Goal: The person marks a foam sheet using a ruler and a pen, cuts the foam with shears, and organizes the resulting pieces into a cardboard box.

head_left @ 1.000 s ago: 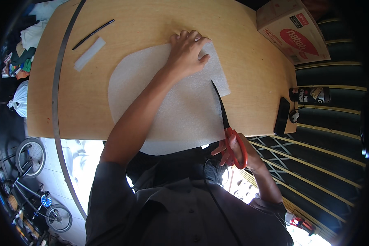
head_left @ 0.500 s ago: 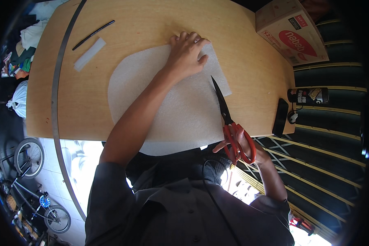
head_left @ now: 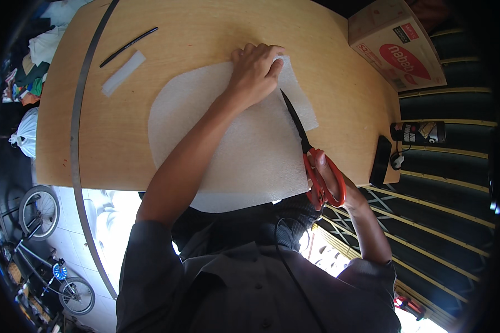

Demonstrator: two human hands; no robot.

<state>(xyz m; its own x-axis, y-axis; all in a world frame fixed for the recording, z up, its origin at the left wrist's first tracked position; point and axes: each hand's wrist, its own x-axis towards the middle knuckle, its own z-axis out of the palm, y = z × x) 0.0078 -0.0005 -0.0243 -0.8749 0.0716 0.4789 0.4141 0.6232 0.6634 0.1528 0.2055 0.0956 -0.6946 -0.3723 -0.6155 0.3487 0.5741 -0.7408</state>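
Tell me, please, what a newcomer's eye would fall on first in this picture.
Probably the red-handled scissors in the right hand, their dark blades at the white sheet's right side. Next, perhaps, the left hand at the sheet's far edge, and the cardboard box at the table's far right.

Head-worn fisheye — close above table [head_left: 355, 111], facing down
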